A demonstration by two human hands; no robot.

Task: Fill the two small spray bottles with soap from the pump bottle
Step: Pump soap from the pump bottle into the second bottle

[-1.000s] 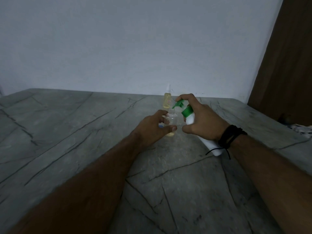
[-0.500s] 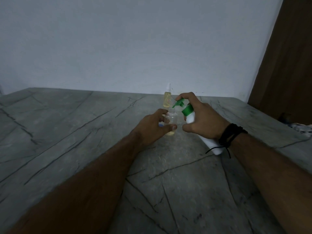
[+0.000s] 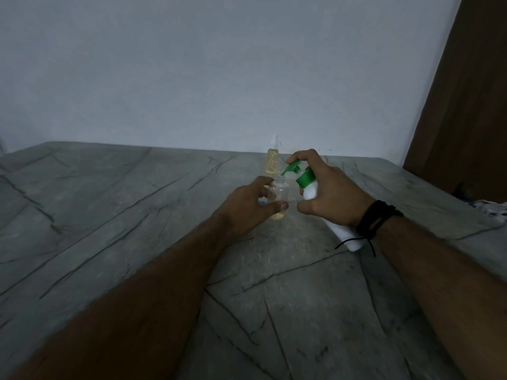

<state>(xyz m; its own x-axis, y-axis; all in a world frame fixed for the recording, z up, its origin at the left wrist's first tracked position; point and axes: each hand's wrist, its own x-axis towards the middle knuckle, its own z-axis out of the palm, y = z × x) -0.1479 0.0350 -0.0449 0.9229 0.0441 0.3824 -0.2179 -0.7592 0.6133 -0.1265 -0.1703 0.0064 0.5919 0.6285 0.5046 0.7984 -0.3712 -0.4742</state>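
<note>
My left hand (image 3: pixel 248 205) holds a small clear spray bottle (image 3: pixel 278 194) upright on the grey stone table (image 3: pixel 137 215); its neck is uncapped and a little yellowish soap lies at its bottom. My right hand (image 3: pixel 330 194) grips a white pump bottle (image 3: pixel 340 231) with a green pump head (image 3: pixel 297 172), tilted so the spout points into the open neck, a finger on top of the pump. Behind them stands a second small spray bottle (image 3: pixel 272 160), capped and filled with yellow liquid.
A pale wall rises behind the table's far edge. A brown wooden door or panel (image 3: pixel 466 91) stands at the right. Some cloth (image 3: pixel 491 208) lies at the table's right edge.
Both hands and the bottles stay almost still; the pump spout remains over the open neck of the clear bottle.
</note>
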